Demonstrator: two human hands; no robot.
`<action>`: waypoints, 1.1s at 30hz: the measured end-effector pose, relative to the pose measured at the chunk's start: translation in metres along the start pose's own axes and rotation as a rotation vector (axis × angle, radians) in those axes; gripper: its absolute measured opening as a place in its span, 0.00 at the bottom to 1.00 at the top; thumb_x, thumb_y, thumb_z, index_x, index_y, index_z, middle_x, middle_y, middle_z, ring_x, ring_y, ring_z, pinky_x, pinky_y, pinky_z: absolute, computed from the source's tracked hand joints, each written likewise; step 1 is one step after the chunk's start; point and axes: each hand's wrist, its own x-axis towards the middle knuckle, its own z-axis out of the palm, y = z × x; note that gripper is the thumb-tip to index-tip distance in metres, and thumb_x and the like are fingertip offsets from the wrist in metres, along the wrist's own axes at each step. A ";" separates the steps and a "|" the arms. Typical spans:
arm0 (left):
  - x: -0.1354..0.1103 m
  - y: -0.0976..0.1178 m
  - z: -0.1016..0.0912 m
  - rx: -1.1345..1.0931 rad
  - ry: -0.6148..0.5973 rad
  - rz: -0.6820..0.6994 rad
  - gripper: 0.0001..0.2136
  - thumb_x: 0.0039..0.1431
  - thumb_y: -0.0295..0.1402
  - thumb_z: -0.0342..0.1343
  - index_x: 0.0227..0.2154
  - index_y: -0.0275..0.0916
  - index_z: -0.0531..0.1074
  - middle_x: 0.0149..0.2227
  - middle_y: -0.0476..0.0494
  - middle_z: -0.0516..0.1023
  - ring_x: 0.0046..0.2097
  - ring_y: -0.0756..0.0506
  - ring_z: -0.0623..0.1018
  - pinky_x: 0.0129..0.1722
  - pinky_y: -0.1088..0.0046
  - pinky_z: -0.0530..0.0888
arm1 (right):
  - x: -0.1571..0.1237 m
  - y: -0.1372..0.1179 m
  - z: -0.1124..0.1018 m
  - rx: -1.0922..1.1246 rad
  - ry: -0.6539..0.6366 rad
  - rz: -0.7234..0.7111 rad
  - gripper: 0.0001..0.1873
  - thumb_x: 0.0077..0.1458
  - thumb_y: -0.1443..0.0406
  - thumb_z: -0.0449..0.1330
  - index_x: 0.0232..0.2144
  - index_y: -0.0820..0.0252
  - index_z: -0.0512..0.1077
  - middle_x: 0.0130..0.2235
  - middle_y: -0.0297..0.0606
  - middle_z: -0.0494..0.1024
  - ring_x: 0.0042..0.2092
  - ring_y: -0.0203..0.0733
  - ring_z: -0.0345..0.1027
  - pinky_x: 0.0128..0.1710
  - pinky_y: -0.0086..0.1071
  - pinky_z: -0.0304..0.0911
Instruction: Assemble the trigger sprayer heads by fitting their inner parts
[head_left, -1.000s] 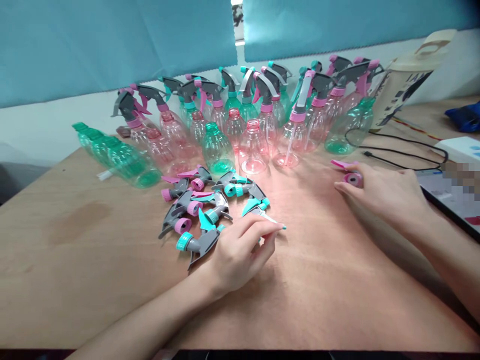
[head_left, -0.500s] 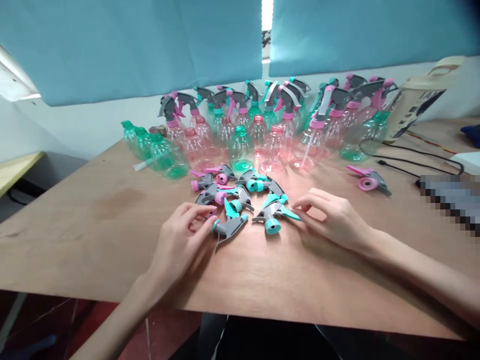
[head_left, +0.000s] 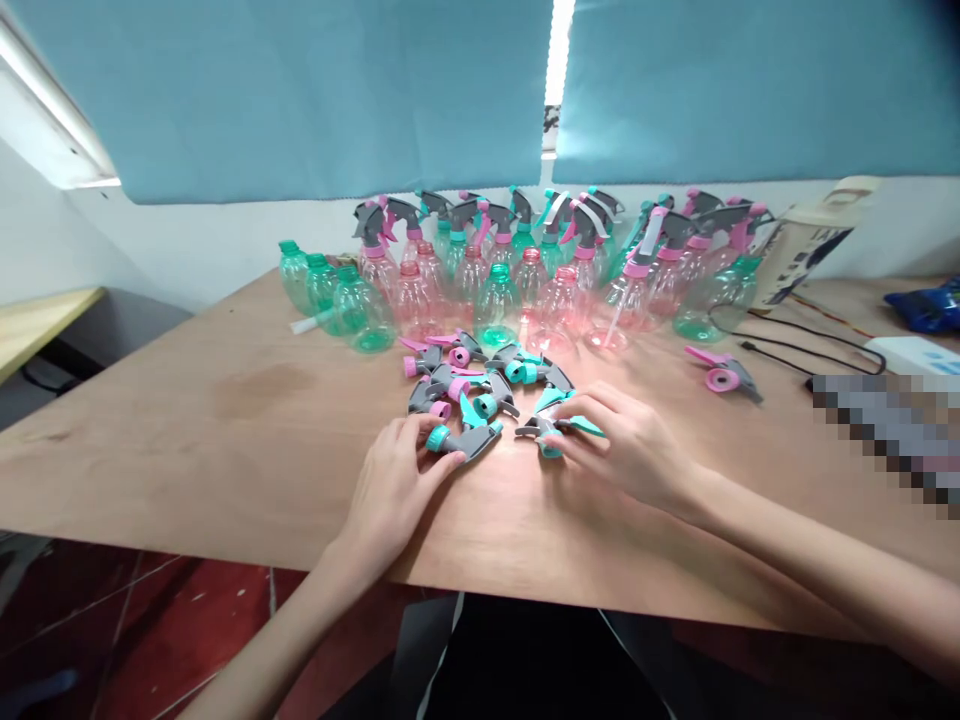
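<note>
On the table [head_left: 247, 460], my left hand [head_left: 394, 480] has its thumb and fingers around a grey and teal trigger spray head [head_left: 469, 440] that lies on its side, collar towards my fingers. My right hand [head_left: 626, 450] pinches a second grey and teal spray head [head_left: 536, 425] near its teal collar; my fingers cover part of it. Just beyond both hands lies a loose heap of spray heads, some with teal parts such as this teal-collared head [head_left: 491, 397], some with pink parts such as this pink-collared head [head_left: 429, 398].
Behind the heap stand several clear green and pink bottles, including an open green bottle [head_left: 498, 305] and an open pink bottle [head_left: 564, 300]. Many at the back wear spray heads. To the right are a lone pink spray head [head_left: 726, 375], a black cable [head_left: 795, 350], and a large cream bottle [head_left: 810, 240].
My left fingers have come around the near teal spray head and its collar has turned upward. My right hand has moved left from the trigger onto the other head's collar. The view shifted slightly.
</note>
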 end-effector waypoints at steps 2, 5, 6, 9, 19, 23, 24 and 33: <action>-0.003 0.001 -0.003 -0.013 -0.013 -0.014 0.16 0.55 0.41 0.57 0.44 0.41 0.67 0.44 0.42 0.75 0.47 0.38 0.75 0.46 0.59 0.71 | -0.007 0.001 -0.004 -0.027 0.006 0.022 0.08 0.57 0.61 0.59 0.36 0.60 0.72 0.35 0.42 0.77 0.36 0.44 0.72 0.37 0.38 0.68; -0.005 0.000 -0.004 -0.031 0.000 -0.023 0.19 0.53 0.43 0.58 0.45 0.39 0.67 0.41 0.40 0.77 0.45 0.37 0.76 0.42 0.59 0.72 | -0.014 0.003 -0.007 -0.046 -0.085 0.074 0.15 0.56 0.59 0.59 0.44 0.60 0.71 0.43 0.45 0.77 0.44 0.48 0.72 0.44 0.43 0.69; -0.005 -0.001 -0.004 -0.032 0.001 -0.030 0.19 0.52 0.44 0.59 0.45 0.39 0.68 0.41 0.40 0.78 0.43 0.36 0.77 0.41 0.59 0.73 | -0.016 0.003 -0.006 -0.042 -0.110 0.092 0.17 0.56 0.58 0.59 0.46 0.60 0.70 0.45 0.46 0.76 0.46 0.49 0.71 0.45 0.44 0.68; -0.005 -0.004 -0.003 -0.029 -0.012 -0.060 0.19 0.50 0.43 0.61 0.43 0.41 0.72 0.40 0.41 0.78 0.42 0.37 0.77 0.41 0.59 0.72 | -0.021 0.001 -0.002 -0.029 -0.139 0.122 0.20 0.56 0.57 0.59 0.49 0.58 0.69 0.48 0.46 0.75 0.49 0.50 0.70 0.47 0.47 0.69; -0.013 0.009 -0.005 -0.406 0.099 -0.147 0.22 0.50 0.41 0.62 0.47 0.38 0.71 0.46 0.40 0.77 0.38 0.43 0.78 0.39 0.65 0.74 | -0.019 -0.013 0.014 -0.051 -0.237 0.098 0.23 0.59 0.57 0.56 0.52 0.64 0.66 0.51 0.49 0.73 0.53 0.53 0.67 0.51 0.49 0.66; -0.009 0.022 -0.008 -0.403 0.171 -0.086 0.17 0.51 0.40 0.62 0.44 0.42 0.73 0.45 0.43 0.78 0.45 0.40 0.76 0.46 0.61 0.72 | -0.014 -0.017 0.015 -0.021 -0.248 0.092 0.25 0.60 0.56 0.54 0.54 0.65 0.65 0.52 0.50 0.72 0.53 0.53 0.66 0.51 0.49 0.66; -0.008 0.026 -0.009 -0.380 0.190 -0.056 0.16 0.52 0.39 0.62 0.44 0.43 0.74 0.45 0.44 0.78 0.47 0.40 0.76 0.48 0.61 0.71 | -0.012 -0.018 0.014 0.002 -0.250 0.091 0.25 0.60 0.55 0.54 0.54 0.64 0.64 0.52 0.49 0.72 0.53 0.53 0.66 0.51 0.49 0.66; 0.015 0.069 0.020 -0.052 0.369 0.518 0.12 0.54 0.28 0.60 0.42 0.43 0.72 0.39 0.48 0.80 0.41 0.44 0.75 0.45 0.62 0.65 | -0.008 0.013 -0.016 0.235 -0.143 0.216 0.14 0.61 0.60 0.54 0.48 0.56 0.68 0.45 0.41 0.77 0.45 0.46 0.73 0.43 0.40 0.70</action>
